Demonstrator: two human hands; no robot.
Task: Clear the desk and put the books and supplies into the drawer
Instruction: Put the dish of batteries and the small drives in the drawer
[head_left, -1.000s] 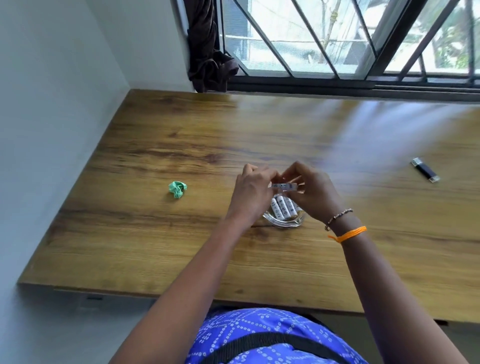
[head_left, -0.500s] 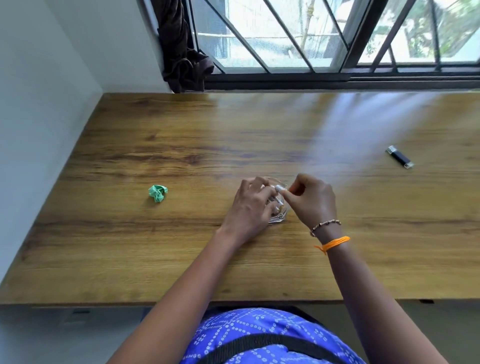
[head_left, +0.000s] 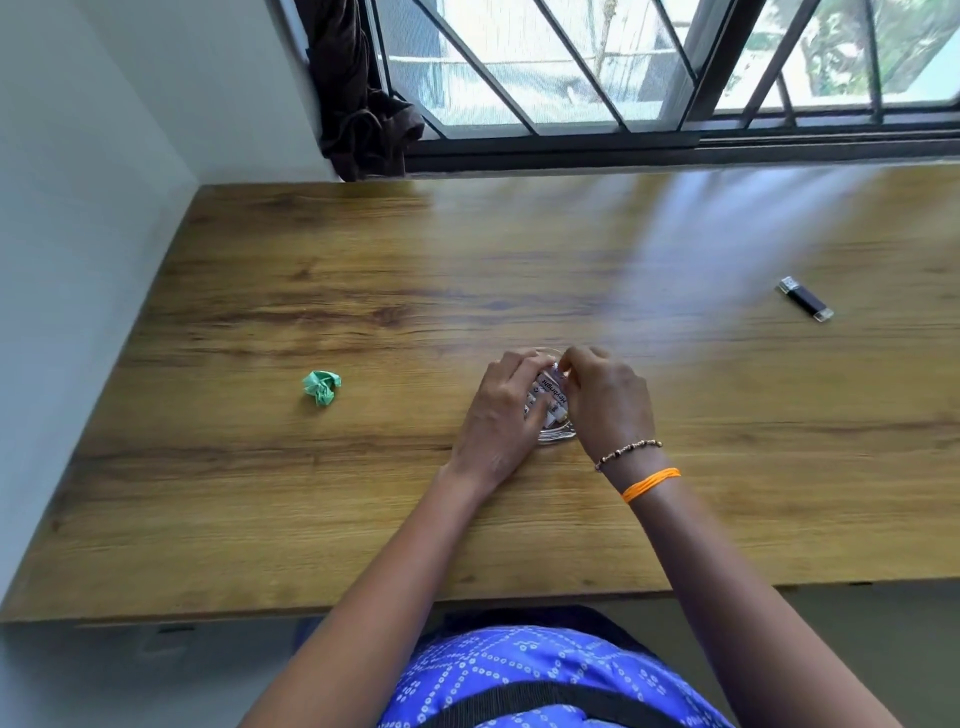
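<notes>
I see both hands meeting over a small clear glass dish (head_left: 558, 435) that sits on the wooden table (head_left: 519, 270), a little right of its middle and toward the near half. In the dish lie several white batteries (head_left: 551, 396) with dark print, side by side, running near to far.

My left hand (head_left: 501, 421) covers the left side of the dish, its fingers (head_left: 519, 364) curled down over the batteries and touching them. My right hand (head_left: 608, 400) comes in from the right, its fingers (head_left: 574, 361) bent and bunched at the far end of the rightmost battery; they look to be pinching that end, though the tips are partly hidden by the knuckles. The two hands almost touch at the far rim of the dish. The right wrist carries a beaded bracelet (head_left: 628, 453) and an orange thread band (head_left: 651, 484).

Well apart to the left lies a crumpled green paper ball (head_left: 322, 386). Far to the right lies a black USB stick (head_left: 806, 305) with silver ends, set at a slant. At the far left corner a dark cloth (head_left: 363, 109) hangs by the barred window (head_left: 649, 67).
</notes>
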